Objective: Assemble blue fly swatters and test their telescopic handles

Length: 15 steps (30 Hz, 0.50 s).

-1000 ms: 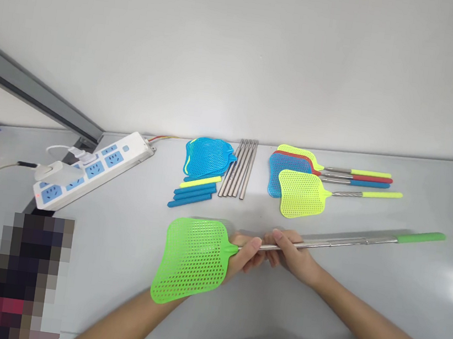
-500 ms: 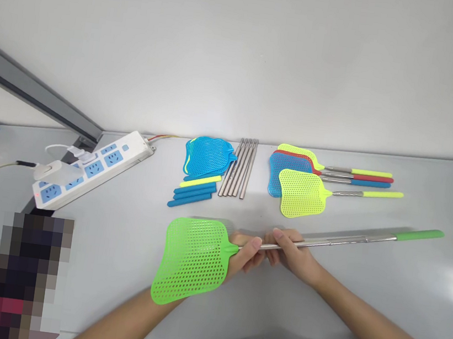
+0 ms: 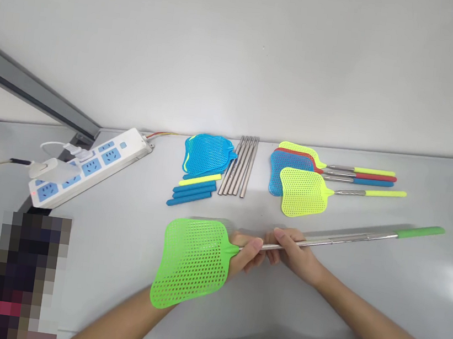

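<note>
A green fly swatter [image 3: 193, 262] with a perforated head and an extended telescopic metal rod lies across both my hands, its green grip pointing right. My left hand [image 3: 246, 254] pinches the rod close to the head, which covers part of that wrist. Just right of it, my right hand [image 3: 293, 250] is closed on the same rod, thumb on top. Beyond my hands at the right lie several swatters with rods and grips fitted, among them a yellow swatter [image 3: 304, 195] in front. Several loose metal rods [image 3: 243, 169] stand in a row left of those.
Loose blue swatter heads [image 3: 208, 156] are stacked left of the rods, a yellow edge showing beneath. Blue grips [image 3: 194, 190] and a yellow grip [image 3: 200, 180] lie below them. A white power strip [image 3: 93, 168] with plugs and cords sits at the left. A wall [image 3: 259, 74] rises behind the table.
Both hands keep the same hold on the green swatter. The view has shifted very slightly; nothing else has visibly moved.
</note>
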### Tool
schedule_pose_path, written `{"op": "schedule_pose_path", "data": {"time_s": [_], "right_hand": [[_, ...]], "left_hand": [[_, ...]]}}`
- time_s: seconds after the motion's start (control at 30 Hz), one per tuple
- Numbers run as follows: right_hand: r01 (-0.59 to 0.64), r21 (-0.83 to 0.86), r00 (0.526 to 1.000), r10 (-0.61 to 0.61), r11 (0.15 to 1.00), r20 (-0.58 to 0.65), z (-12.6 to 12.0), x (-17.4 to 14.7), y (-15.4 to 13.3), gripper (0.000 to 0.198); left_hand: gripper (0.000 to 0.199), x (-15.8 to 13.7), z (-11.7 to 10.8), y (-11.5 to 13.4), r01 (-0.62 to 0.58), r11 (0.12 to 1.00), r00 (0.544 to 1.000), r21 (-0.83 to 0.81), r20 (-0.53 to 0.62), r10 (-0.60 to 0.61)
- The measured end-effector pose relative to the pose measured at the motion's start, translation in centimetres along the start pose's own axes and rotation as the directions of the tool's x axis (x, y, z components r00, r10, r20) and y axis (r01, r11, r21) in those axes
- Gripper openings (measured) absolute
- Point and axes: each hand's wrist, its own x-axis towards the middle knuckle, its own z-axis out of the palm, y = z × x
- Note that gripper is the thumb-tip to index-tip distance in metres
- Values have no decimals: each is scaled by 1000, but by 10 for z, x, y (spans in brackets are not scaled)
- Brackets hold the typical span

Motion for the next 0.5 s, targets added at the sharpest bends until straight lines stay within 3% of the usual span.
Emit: {"op": "schedule_pose_path", "data": {"time_s": [0.27, 0.5], "right_hand": [[1, 7, 1000, -1, 1000, -5, 1, 0, -1, 46], [1, 10, 1000, -1, 1000, -4, 0, 0, 0, 46]], "left_hand": [[42, -3, -7, 5, -47, 997, 999, 60, 10, 47], [52, 6, 3, -7, -31, 998, 998, -54, 48, 34]]}}
